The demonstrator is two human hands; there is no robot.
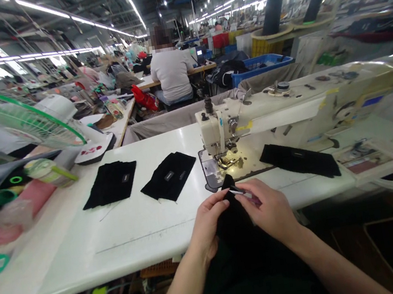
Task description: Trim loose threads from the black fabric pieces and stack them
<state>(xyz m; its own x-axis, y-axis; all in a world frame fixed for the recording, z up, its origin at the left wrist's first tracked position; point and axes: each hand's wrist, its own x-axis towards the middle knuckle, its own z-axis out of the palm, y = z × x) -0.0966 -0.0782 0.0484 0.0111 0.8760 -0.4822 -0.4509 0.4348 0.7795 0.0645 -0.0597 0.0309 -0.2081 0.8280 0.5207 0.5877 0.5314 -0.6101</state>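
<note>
My left hand [210, 219] is closed, its thumb and forefinger pinching a black fabric piece [232, 218] in front of the table's near edge. Close against it, my right hand [267, 205] is closed too, with a thin whitish strip [236, 192] at its fingertips, lying across the fabric. Whether that strip is a tool or a label I cannot tell. Just beyond my hands stands a sewing machine [261, 112], its presser foot [227, 162] over the metal plate. A flat black piece with a small label [299, 160] lies right of the needle area.
Two more labelled black pieces, one at far left [110, 183] and one nearer [169, 176], lie on the white table [140, 240]. A green-rimmed fan [27, 114] stands at the left. Beyond the machine are a blue crate [262, 67] and a seated person [172, 74].
</note>
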